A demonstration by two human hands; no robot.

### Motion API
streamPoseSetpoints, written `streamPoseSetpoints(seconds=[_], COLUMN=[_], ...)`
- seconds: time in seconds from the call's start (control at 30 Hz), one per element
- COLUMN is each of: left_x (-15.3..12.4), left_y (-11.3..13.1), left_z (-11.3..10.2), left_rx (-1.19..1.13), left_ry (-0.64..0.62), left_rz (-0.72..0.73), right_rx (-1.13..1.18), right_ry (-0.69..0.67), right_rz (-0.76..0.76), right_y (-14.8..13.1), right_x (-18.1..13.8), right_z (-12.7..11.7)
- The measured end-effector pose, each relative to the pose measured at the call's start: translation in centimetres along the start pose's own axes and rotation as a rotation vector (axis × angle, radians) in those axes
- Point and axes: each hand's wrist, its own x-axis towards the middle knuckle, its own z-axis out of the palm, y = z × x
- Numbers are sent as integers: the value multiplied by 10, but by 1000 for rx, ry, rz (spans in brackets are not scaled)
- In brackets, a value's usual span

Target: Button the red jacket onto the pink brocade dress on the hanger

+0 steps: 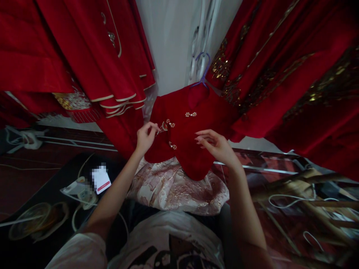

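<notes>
A small red velvet jacket (193, 134) hangs in front of me on a purple hanger (202, 71), over a pale patterned skirt (174, 186). Pearl clasps (191, 114) run down its front. My left hand (146, 138) pinches a gold and pearl brooch (165, 126) at the jacket's left front. My right hand (215, 144) rests its half-curled fingers on the red cloth to the right, holding nothing that I can see.
Red embroidered gowns hang at left (84, 56) and right (294, 74). A white power strip (77, 188) with cables and a red-and-white tag (101, 179) lie on the dark floor at left. Wooden pieces and wires (303, 201) lie at right.
</notes>
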Motion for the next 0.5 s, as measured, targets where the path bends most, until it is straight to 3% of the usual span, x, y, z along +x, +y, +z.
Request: streamPoseSetpoints(seconds=[0.13, 0.3, 0.5], left_x=[-3, -12, -26], left_y=[15, 10, 2], left_z=[16, 13, 11], left_rx=[48, 96, 261], left_ry=[-188, -247, -491], left_rz=[152, 156, 250], right_rx=[-104, -126, -131], right_ry=[-56, -108, -163], right_rz=[-40, -60, -59], right_y=[5, 6, 4], right_x=[0, 0, 0], right_z=[1, 7, 10])
